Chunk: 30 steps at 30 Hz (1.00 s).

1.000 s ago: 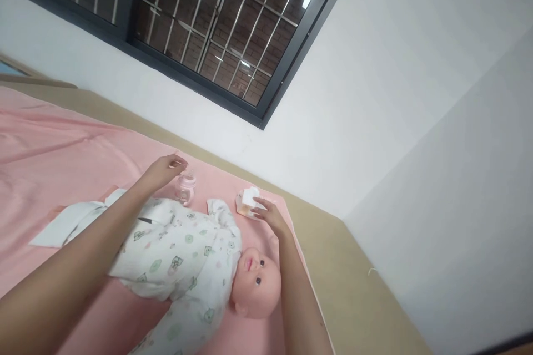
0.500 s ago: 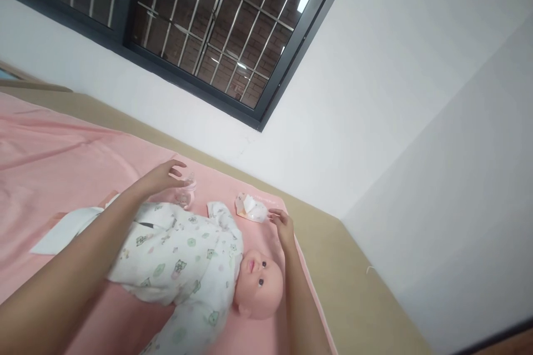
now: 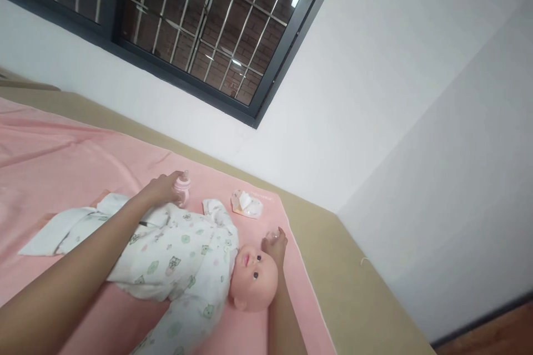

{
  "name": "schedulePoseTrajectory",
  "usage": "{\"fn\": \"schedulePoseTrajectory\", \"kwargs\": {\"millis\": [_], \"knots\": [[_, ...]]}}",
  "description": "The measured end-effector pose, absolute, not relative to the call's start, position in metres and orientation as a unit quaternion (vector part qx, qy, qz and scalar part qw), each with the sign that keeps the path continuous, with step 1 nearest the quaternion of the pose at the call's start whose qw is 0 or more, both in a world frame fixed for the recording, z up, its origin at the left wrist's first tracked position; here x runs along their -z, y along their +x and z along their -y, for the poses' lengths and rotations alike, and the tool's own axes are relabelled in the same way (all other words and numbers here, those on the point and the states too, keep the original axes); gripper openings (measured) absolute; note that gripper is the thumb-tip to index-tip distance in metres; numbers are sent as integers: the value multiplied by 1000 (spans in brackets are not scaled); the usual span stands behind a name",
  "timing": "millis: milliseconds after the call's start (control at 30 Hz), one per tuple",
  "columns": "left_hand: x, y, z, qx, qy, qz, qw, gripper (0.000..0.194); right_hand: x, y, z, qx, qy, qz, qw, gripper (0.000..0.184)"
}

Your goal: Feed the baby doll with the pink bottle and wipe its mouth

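"What was at the far left?"

"A pink cloth (image 3: 95,161), creased, spread over a tan surface (image 3: 341,283) that showed along its far edge. Above was a barred window (image 3: 233,28) with a dark frame, set in a white wall (image 3: 333,94)."

"And the doll?"

"The doll (image 3: 187,249) lay on its back on the cloth, white-clad legs towards the left and head (image 3: 255,283) towards the right. Its white top had small green and grey prints. The person's left forearm (image 3: 83,272) crossed in front of its lower body."

"Where did that arm lead?"

"To the left hand (image 3: 161,189), just beyond the doll's middle. Its fingers were wrapped around a pink-and-clear bottle (image 3: 182,184), teat upwards, beside the doll's trunk. Whether its base touched the cloth, I couldn't tell."

"Next along?"

"A small soft packet (image 3: 251,208) lay on the cloth past the doll's outstretched sleeve (image 3: 219,211), a white tissue (image 3: 245,200) poking from its top. It was apart from both hands."

"And the right hand?"

"The right hand (image 3: 278,245) was just beside the doll's head, its fingers curled on a small clear piece (image 3: 272,236), too blurred for me to identify."

"Furthest right?"

"More tan surface, then wall, and a brown surface (image 3: 495,333) in the lower corner."
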State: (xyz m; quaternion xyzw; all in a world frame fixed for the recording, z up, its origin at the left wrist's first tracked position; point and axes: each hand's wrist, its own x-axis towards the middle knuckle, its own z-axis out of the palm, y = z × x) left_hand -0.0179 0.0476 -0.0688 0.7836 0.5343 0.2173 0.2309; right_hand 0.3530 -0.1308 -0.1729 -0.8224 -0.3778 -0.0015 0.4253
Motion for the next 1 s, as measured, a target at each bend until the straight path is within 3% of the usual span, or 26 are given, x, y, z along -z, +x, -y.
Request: {"fn": "schedulePoseTrajectory", "kwargs": {"millis": [167,500,800,1000], "knots": [[68,-16,-46,-240,791,-509,242,70,166,349,134,-41,-834,364,413,79],[73,-15,-45,-257,802,-504,192,57,160,328,146,22,-807,392,442,70],[56,-14,-37,-357,772,-458,257,60,152,327,144,13,-797,344,495,68],[26,3,-8,-453,707,-349,416,73,107,324,140,-76,-720,333,604,70]]}}
